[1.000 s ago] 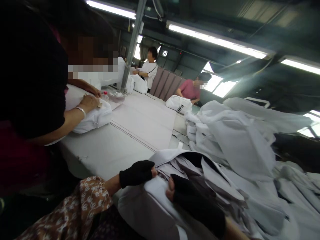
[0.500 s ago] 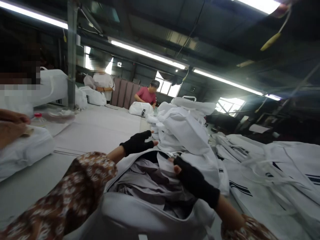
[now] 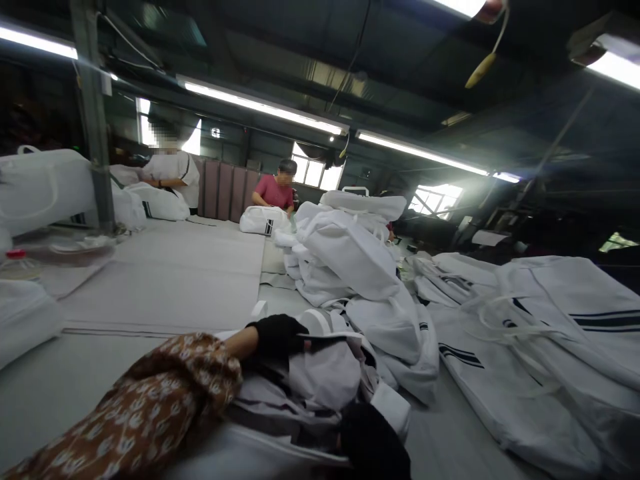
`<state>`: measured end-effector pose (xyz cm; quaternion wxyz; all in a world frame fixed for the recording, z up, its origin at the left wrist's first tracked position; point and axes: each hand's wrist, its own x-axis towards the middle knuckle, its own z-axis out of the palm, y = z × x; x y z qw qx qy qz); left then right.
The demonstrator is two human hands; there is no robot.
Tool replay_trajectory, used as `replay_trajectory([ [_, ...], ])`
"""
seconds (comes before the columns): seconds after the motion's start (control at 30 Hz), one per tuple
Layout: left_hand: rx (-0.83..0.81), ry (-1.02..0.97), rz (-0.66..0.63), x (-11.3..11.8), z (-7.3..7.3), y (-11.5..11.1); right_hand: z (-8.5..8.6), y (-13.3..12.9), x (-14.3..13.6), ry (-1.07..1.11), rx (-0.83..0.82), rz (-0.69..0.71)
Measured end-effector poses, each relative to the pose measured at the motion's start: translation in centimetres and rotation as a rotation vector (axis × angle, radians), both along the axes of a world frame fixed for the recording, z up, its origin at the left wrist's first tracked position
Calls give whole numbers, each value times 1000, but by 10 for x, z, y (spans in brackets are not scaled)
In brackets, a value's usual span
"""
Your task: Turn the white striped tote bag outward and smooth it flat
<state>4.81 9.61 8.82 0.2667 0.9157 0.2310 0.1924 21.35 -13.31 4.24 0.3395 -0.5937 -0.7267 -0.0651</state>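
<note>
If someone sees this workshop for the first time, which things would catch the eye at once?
Probably the tall heap of white bags in the middle of the long grey table, with flat white bags with dark stripes spread to its right. Nearest the camera, the left hand in a black glove rests on an open white bag, and the right hand holds its near edge.

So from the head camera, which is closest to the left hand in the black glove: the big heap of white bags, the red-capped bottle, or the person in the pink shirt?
From the left hand:
1. Heap of white bags, just beyond it, a little right.
2. Red-capped bottle, far left on the table.
3. Person in the pink shirt, at the far end.
</note>
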Motion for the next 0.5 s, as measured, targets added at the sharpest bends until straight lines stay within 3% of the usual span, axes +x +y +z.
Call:
replay_trajectory([
  [0.07, 20, 174, -32, -4, -4, -17, 2, 18, -2, -311, 168, 76],
  [0.13, 80, 263, -27, -8, -14, -32, 11, 38, -4, -473, 193, 147],
  [0.23, 184, 316, -69, -10, -33, -47, 9, 64, -6, -369, -35, 109],
  [0.33, 205, 344, -66, -8, -44, -50, -12, 79, -5, -216, -177, 73],
  [0.4, 177, 334, -75, -8, -38, -48, -24, 84, -3, -197, -165, 65],
  [0.5, 13, 338, -153, -17, -13, -46, -28, 90, -1, -275, -120, 6],
])
